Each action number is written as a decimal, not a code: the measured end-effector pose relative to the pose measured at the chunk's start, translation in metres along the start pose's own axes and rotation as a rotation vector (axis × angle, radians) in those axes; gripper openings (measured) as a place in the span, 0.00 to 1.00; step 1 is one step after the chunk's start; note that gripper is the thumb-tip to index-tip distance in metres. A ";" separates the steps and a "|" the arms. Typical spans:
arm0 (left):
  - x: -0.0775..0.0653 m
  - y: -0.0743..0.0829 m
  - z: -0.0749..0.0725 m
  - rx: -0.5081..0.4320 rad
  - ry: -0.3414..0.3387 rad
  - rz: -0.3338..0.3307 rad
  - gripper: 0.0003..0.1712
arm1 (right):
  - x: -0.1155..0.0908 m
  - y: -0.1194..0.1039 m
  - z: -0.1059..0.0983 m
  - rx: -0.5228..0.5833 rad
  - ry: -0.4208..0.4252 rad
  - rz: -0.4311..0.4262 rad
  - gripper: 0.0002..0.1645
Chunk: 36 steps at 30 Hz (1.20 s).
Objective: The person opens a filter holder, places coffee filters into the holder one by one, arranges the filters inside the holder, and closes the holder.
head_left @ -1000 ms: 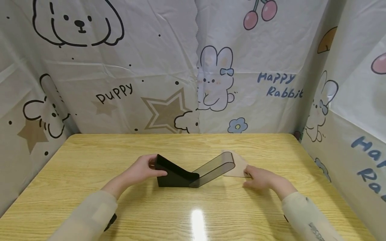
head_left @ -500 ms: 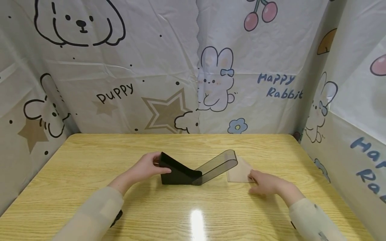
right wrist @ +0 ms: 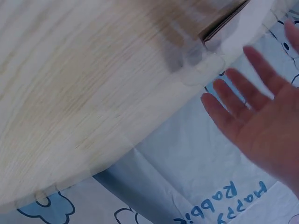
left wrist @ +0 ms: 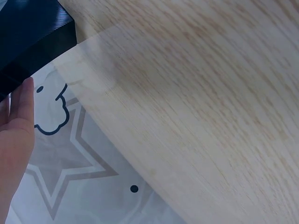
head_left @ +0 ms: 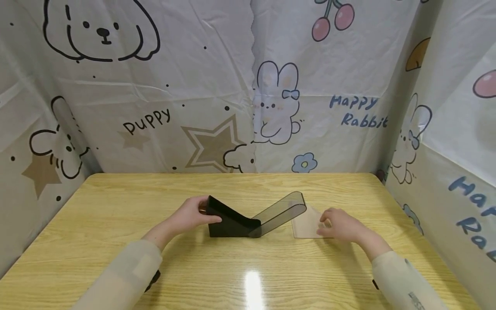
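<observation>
A black box (head_left: pixel 228 221) with a flipped-open clear smoky lid (head_left: pixel 280 211) stands mid-table. My left hand (head_left: pixel 193 213) grips its tall left end, thumb on the near side. The ribbed black end of the box (left wrist: pixel 42 37) also shows in the left wrist view, with the left hand (left wrist: pixel 16 126) against it. Behind and right of the lid lies a thin beige flat piece (head_left: pixel 304 224), partly hidden by the lid. Over its right edge my right hand (head_left: pixel 341 226) holds nothing, its fingers (right wrist: pixel 224 112) spread in the right wrist view beside a folded brown edge (right wrist: pixel 226 21).
The wood-grain table (head_left: pixel 201 275) carries a bright light reflection near the front. A printed cloth (head_left: pixel 217 64) hangs behind it, and more cloth (head_left: pixel 461 163) hangs at the right side.
The beige piece has shifted right and toward me, and my right hand has let it go and lifted slightly. The black box has slid a little right in my left hand's grip.
</observation>
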<state>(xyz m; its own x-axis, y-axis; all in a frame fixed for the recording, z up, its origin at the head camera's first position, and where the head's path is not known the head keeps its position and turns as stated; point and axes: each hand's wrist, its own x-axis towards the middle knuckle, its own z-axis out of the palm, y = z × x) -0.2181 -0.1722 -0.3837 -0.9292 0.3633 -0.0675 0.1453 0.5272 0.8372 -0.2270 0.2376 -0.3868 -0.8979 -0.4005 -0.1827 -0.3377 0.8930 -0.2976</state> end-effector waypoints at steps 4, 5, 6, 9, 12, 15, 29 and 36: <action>0.000 0.000 0.001 -0.004 0.006 0.003 0.21 | 0.014 0.000 -0.004 0.014 0.050 0.157 0.25; 0.000 0.000 0.001 -0.005 0.009 0.004 0.21 | 0.018 0.001 -0.004 0.023 0.043 0.185 0.25; 0.000 -0.001 0.002 -0.006 0.010 0.005 0.21 | 0.021 0.003 -0.004 0.031 0.030 0.212 0.25; -0.001 -0.002 0.003 -0.015 0.004 0.010 0.23 | 0.030 0.007 -0.001 0.082 -0.002 0.283 0.23; -0.001 -0.003 0.004 -0.027 -0.004 0.011 0.23 | 0.035 0.013 0.003 0.131 -0.013 0.328 0.20; -0.002 -0.002 0.005 -0.031 0.000 0.008 0.21 | 0.040 0.017 0.006 0.164 0.006 0.329 0.17; 0.000 -0.001 0.001 -0.021 -0.002 0.033 0.20 | 0.045 0.025 0.008 0.238 0.066 0.319 0.17; 0.001 0.000 0.002 -0.025 0.000 0.018 0.19 | 0.037 0.028 0.003 0.277 0.130 0.276 0.16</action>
<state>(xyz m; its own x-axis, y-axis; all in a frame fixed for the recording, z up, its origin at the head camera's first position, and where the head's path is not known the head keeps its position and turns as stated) -0.2182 -0.1706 -0.3846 -0.9264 0.3729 -0.0521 0.1540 0.5013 0.8515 -0.2691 0.2472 -0.4051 -0.9783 -0.1086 -0.1767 -0.0063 0.8670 -0.4983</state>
